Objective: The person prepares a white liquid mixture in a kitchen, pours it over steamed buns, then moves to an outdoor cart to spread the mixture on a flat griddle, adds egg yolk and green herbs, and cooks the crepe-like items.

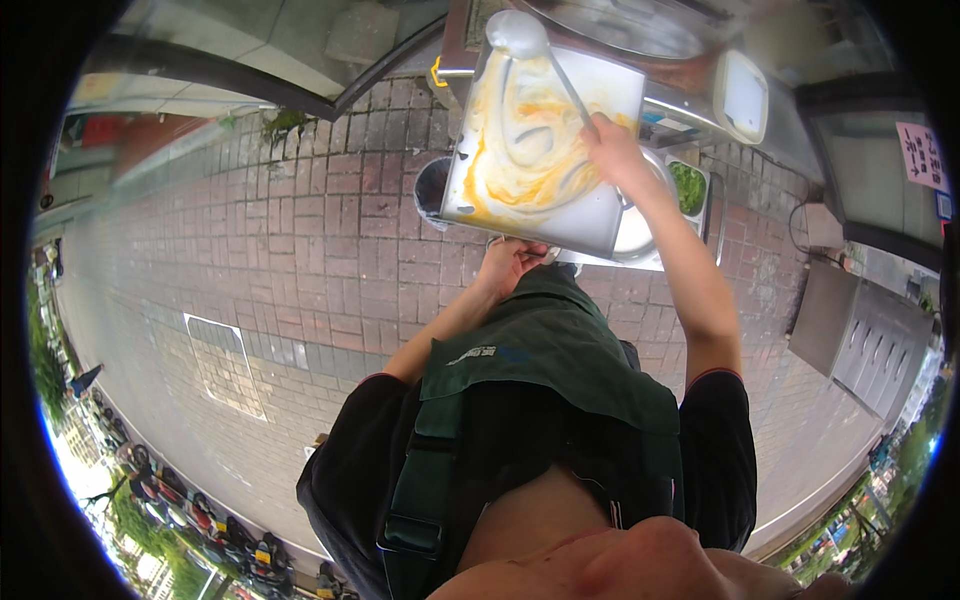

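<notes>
My right hand grips the handle of a metal ladle, whose round bowl is over the far left corner of a shallow rectangular tray. White batter streaked with yellow egg is spread in swirls over the tray. My left hand is at the tray's near edge, its fingers curled round a small metal handle. A round container of white liquid stands partly under the tray's right side, beside a metal container of chopped greens.
A lined bin stands left of the tray. Beyond the tray are a large round metal lid or pan and a white rectangular container. A stainless steel cabinet stands at the right on the brick paving.
</notes>
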### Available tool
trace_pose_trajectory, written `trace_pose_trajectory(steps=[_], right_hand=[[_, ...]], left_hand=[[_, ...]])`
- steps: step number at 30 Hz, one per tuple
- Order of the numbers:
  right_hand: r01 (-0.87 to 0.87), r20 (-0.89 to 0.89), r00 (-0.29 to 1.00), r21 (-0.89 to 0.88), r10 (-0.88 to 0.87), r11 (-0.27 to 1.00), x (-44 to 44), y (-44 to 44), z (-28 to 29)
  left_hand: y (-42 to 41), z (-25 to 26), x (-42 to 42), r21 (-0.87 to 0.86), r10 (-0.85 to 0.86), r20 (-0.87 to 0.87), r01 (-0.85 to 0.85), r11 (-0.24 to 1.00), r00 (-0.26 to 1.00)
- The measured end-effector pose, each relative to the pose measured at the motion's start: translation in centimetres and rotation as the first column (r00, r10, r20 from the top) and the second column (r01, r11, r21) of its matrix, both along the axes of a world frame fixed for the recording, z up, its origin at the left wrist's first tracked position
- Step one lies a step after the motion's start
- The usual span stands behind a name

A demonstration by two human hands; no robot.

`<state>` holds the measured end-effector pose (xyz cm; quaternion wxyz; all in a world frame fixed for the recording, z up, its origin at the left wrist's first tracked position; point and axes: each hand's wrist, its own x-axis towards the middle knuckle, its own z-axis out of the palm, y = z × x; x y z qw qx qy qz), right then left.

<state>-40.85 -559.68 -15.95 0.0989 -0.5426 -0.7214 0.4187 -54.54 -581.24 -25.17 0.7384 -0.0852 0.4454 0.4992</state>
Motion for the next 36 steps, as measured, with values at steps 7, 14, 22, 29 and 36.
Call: trace_pose_trajectory(steps=[7, 14, 22, 29, 36], right_hand=[[0.133, 0.068, 0.989, -0.043, -0.13, 0.99, 6.0, -2.5, 3.5], [0.131, 0.165, 0.98, -0.115, -0.112, 0.985, 13.8, -8.7, 6.5], [-0.283, 0.473, 0.874, 0.32, 0.106, 0.904, 14.4, -11.6, 8.1], [-0.659, 0.767, 0.6, 0.312, 0.228, 0.685, 15.4, -2.4, 14.2], [-0.897, 0.832, 0.322, 0.114, 0.453, 0.428, 13.3, 2.7, 18.9]], left_hand=[[-0.2, -0.3, -0.1, -0.019, 0.012, 0.016, -0.012, 1.0, 1.0], [-0.3, -0.4, 0.0, -0.02, 0.022, 0.018, -0.022, 1.0, 1.0], [-0.2, -0.8, 0.3, -0.065, 0.001, 0.031, 0.001, 0.998, 1.0], [-0.6, -2.3, -0.4, -0.049, 0.009, 0.016, -0.009, 0.999, 1.0], [-0.6, -1.7, -0.5, -0.005, 0.022, -0.013, -0.022, 1.0, 1.0]])
